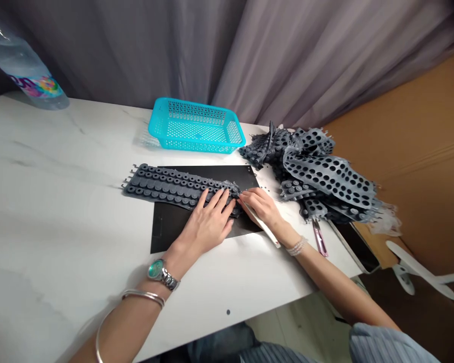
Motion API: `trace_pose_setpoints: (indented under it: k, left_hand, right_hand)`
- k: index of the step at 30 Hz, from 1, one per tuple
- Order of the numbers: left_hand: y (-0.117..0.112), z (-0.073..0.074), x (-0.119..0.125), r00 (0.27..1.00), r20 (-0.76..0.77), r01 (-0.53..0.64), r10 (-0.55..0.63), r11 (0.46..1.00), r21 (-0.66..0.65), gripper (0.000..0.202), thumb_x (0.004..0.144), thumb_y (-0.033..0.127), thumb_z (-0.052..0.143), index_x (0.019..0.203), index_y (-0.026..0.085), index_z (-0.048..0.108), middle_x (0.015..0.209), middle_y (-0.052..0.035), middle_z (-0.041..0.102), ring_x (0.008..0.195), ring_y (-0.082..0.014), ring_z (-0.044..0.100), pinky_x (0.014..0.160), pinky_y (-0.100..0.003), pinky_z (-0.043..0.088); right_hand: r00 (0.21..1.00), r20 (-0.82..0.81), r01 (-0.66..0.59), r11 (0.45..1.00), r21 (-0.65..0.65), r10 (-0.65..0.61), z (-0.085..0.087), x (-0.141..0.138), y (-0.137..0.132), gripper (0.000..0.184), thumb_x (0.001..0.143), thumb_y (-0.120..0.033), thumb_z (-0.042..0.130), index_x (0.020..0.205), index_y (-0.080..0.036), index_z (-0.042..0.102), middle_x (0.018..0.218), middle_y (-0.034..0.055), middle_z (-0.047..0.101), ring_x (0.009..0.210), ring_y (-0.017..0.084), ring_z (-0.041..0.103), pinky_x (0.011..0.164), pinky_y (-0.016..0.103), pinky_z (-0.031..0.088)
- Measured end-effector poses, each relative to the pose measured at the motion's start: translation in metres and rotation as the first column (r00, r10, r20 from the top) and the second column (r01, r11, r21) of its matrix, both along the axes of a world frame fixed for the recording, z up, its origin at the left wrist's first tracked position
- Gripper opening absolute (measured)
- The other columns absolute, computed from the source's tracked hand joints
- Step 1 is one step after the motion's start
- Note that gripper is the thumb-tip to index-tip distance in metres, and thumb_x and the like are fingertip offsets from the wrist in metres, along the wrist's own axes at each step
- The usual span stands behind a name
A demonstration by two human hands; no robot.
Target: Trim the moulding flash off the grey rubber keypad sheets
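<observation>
**Status, head view.** L grip (208, 222) lay open and flat, fingers spread on the studded grey rubber sheet (177, 187), pressing it down near its R end. R grip (259, 209) was closed on a pale flat stick (261, 225), approx. pen-grip, tip at the bunched R end of the sheet. Both grips were close together, w/ no gap of note btwn the fingertips and the bunched section.

**Workpiece location.** Sheet lay lengthwise on a black mat (174, 234), its L end overhanging the mat edge onto the white marble-look tabletop (60, 151). Mat sat near the tabletop centre.

**Progress, est.** Sheet on mat carried round studs in rows along most of its length; only the R end was disturbed, and detail there was hidden by my fingers. Pile of grey rubber sheets (325, 174) to the R showed mostly open round holes, w/ some strips studded.

**Nearby items.** Turquoise perforated plastic basket (196, 126) stood behind the mat. Pink-handled thread snips (320, 238) lay by the pile, just beside a phone (357, 247) at the tabletop edge. Plastic water bottle (26, 65) lay at far L. Wristwatch (161, 272) and bangle (144, 297) were on my L wrist and forearm; beaded bracelet (297, 246) on R wrist.
</observation>
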State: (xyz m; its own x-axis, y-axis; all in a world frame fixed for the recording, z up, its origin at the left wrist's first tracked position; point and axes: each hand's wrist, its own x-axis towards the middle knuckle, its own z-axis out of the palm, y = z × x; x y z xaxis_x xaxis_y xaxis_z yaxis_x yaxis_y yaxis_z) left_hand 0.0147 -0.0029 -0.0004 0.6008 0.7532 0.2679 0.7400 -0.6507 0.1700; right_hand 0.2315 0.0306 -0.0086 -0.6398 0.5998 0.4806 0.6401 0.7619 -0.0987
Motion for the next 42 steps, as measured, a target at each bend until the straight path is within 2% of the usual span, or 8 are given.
trace_pose_setpoints:
  k: [10, 21, 28, 31, 34, 36, 39, 42]
  left_hand:
    - [0.000, -0.001, -0.001, 1.000, -0.005, 0.005, -0.005, 1.000, -0.009, 0.048, 0.098, 0.033, 0.037, 0.141, 0.014, 0.048, 0.151, -0.0132, 0.044, 0.140, -0.0266, 0.038, 0.119, -0.051, 0.020]
    - [-0.001, -0.001, -0.001, 1.000, -0.010, 0.001, -0.001, 1.000, -0.015, 0.048, 0.099, 0.033, 0.036, 0.141, 0.014, 0.048, 0.151, -0.0133, 0.043, 0.141, -0.0263, 0.036, 0.119, -0.051, 0.020]
    - [0.000, 0.001, -0.002, 1.000, -0.013, 0.005, -0.005, 1.000, -0.030, 0.049, 0.099, 0.033, 0.036, 0.143, 0.014, 0.046, 0.152, -0.0134, 0.042, 0.141, -0.0265, 0.036, 0.119, -0.052, 0.019]
    - [-0.001, 0.000, -0.002, 1.000, -0.007, -0.002, 0.002, 0.999, -0.052, 0.049, 0.099, 0.032, 0.036, 0.144, 0.015, 0.044, 0.153, -0.0129, 0.040, 0.142, -0.0262, 0.035, 0.119, -0.052, 0.019]
    - [-0.002, 0.000, -0.002, 1.000, -0.003, -0.012, 0.012, 0.997, -0.071, 0.050, 0.099, 0.031, 0.037, 0.146, 0.017, 0.041, 0.155, -0.0128, 0.038, 0.143, -0.0259, 0.034, 0.118, -0.051, 0.022]
    - [-0.002, -0.001, -0.002, 1.000, -0.004, -0.006, 0.006, 0.997, -0.073, 0.050, 0.099, 0.032, 0.037, 0.146, 0.017, 0.041, 0.154, -0.0127, 0.038, 0.143, -0.0259, 0.034, 0.118, -0.051, 0.023]
    - [-0.001, -0.001, -0.002, 1.000, -0.011, 0.005, -0.005, 0.998, -0.058, 0.049, 0.099, 0.032, 0.036, 0.145, 0.016, 0.042, 0.154, -0.0130, 0.039, 0.143, -0.0263, 0.034, 0.119, -0.051, 0.021]
    - [-0.001, 0.000, -0.003, 1.000, -0.016, 0.007, -0.007, 0.999, -0.042, 0.049, 0.099, 0.032, 0.034, 0.144, 0.015, 0.043, 0.153, -0.0134, 0.040, 0.142, -0.0264, 0.034, 0.119, -0.052, 0.019]
  right_hand:
    - [0.994, 0.105, -0.003, 0.999, 0.032, 0.000, 0.003, 0.004, 0.004, 0.016, 0.097, -0.018, 0.050, 0.110, -0.020, 0.059, 0.120, 0.0126, 0.067, 0.106, 0.025, 0.059, 0.083, 0.042, 0.052]
    - [0.985, 0.173, -0.034, 0.998, 0.055, 0.024, 0.003, 0.005, 0.008, 0.013, 0.097, -0.017, 0.050, 0.105, -0.018, 0.060, 0.124, 0.0140, 0.066, 0.104, 0.026, 0.059, 0.082, 0.043, 0.053]
    - [0.989, 0.136, -0.045, 0.997, -0.064, 0.053, 0.000, 0.002, 0.011, 0.016, 0.099, -0.017, 0.044, 0.105, -0.019, 0.058, 0.127, 0.0149, 0.062, 0.109, 0.026, 0.056, 0.089, 0.044, 0.053]
    - [0.987, -0.129, 0.076, 0.988, -0.138, -0.094, -0.004, 0.002, 0.016, 0.012, 0.099, -0.022, 0.044, 0.100, -0.021, 0.057, 0.116, 0.0125, 0.066, 0.103, 0.023, 0.061, 0.086, 0.039, 0.054]
    - [0.779, -0.455, 0.363, 0.902, -0.233, -0.431, -0.003, 0.011, 0.019, 0.015, 0.099, -0.031, 0.047, 0.089, -0.022, 0.054, 0.097, 0.0074, 0.069, 0.088, 0.021, 0.066, 0.076, 0.035, 0.054]
    - [0.652, -0.513, 0.464, 0.829, -0.313, -0.559, 0.000, 0.019, 0.018, 0.019, 0.098, -0.037, 0.049, 0.086, -0.022, 0.054, 0.093, 0.0056, 0.070, 0.084, 0.020, 0.066, 0.074, 0.034, 0.052]
    - [0.682, -0.432, 0.471, 0.806, -0.358, -0.590, 0.004, 0.028, 0.011, 0.019, 0.096, -0.038, 0.052, 0.087, -0.022, 0.056, 0.101, 0.0068, 0.070, 0.091, 0.022, 0.067, 0.078, 0.037, 0.052]
    - [0.806, -0.318, 0.432, 0.864, -0.258, -0.498, 0.006, 0.026, 0.002, 0.013, 0.094, -0.034, 0.055, 0.093, -0.023, 0.061, 0.114, 0.0087, 0.068, 0.104, 0.025, 0.063, 0.087, 0.042, 0.051]
